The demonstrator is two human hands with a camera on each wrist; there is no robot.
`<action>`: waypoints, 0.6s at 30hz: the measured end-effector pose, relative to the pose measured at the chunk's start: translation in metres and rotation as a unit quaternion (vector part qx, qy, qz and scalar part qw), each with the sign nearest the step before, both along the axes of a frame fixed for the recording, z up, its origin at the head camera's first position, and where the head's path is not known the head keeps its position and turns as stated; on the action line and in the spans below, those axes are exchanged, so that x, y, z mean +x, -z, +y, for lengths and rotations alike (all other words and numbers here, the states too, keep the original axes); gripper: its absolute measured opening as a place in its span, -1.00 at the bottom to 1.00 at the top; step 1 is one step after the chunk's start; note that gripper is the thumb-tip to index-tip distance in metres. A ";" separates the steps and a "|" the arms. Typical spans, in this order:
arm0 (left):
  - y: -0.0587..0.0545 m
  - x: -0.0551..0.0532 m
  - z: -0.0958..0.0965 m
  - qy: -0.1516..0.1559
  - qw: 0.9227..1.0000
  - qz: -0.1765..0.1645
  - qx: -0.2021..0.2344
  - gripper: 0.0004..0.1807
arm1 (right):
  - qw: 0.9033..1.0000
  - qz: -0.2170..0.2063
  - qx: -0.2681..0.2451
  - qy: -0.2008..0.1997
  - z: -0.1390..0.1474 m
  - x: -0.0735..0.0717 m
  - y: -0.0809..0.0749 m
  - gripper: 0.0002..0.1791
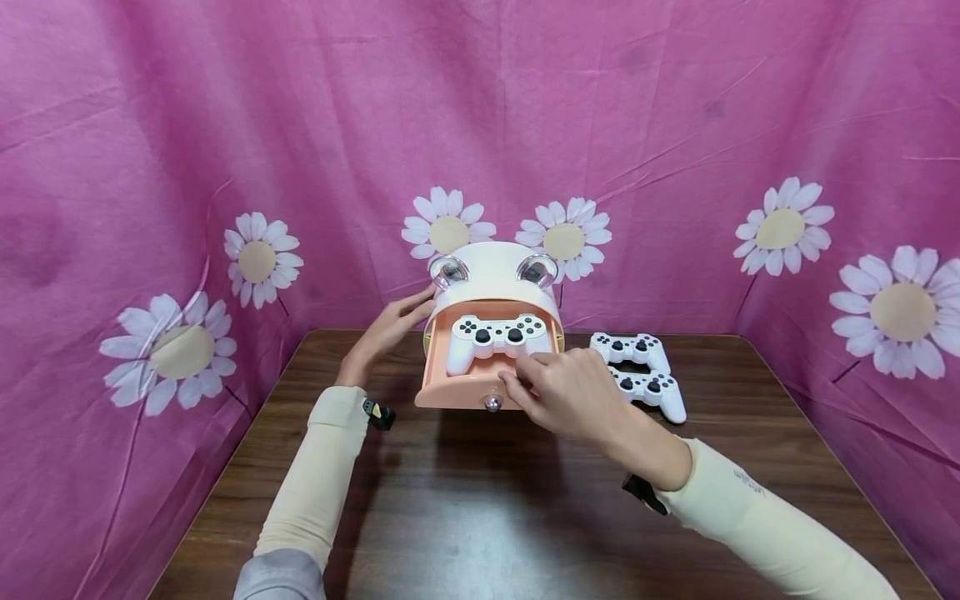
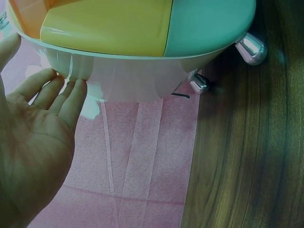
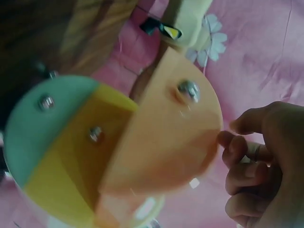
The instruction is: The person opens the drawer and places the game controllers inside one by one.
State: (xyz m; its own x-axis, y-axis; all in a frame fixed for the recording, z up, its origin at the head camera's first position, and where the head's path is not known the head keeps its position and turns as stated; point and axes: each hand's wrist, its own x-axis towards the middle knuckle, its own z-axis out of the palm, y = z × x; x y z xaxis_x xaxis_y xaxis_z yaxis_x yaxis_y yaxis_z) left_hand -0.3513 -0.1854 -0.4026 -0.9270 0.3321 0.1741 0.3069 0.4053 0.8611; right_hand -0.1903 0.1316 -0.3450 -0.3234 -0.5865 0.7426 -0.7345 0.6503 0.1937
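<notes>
Controller (image 1: 498,330): in the pulled-out drawer (image 1: 457,395), center frame.
Left hand (image 1: 386,333): released, fingers extended against the cabinet (image 1: 495,275), left of center.
Right hand (image 1: 573,393): fingers curled by drawer's edge; any grasp, blurred, cannot be told.

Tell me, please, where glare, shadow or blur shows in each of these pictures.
Head view: pale glare on the near middle of the table, soft shadow beneath the open drawer; left wrist view: bright glints on the metal feet, table dim at right; right wrist view: drawer front and knob look soft and smeared, upper left corner dark.
</notes>
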 end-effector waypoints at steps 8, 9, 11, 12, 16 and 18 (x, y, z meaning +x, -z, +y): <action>-0.001 0.002 0.000 0.005 1.000 0.001 -0.008 -0.34 | 0.999 0.006 -0.009 0.050 -0.011 0.015 0.035 -0.53; -0.001 0.001 -0.001 0.006 1.000 0.000 -0.008 -0.35 | 0.998 0.010 -0.009 0.059 -0.013 0.016 0.038 -0.53; -0.001 0.001 -0.002 0.007 1.000 -0.003 -0.007 -0.35 | 0.997 0.018 -0.009 0.073 -0.017 0.018 0.043 -0.52; -0.001 0.001 -0.002 0.007 1.000 -0.003 -0.006 -0.35 | 0.997 0.022 -0.008 0.079 -0.019 0.019 0.046 -0.52; -0.001 0.001 -0.002 0.005 1.000 -0.006 -0.004 -0.34 | 0.995 0.037 -0.007 0.093 -0.024 0.018 0.056 -0.51; -0.001 0.001 -0.001 0.005 1.000 -0.006 -0.004 -0.33 | 0.994 0.046 -0.006 0.100 -0.026 0.017 0.059 -0.52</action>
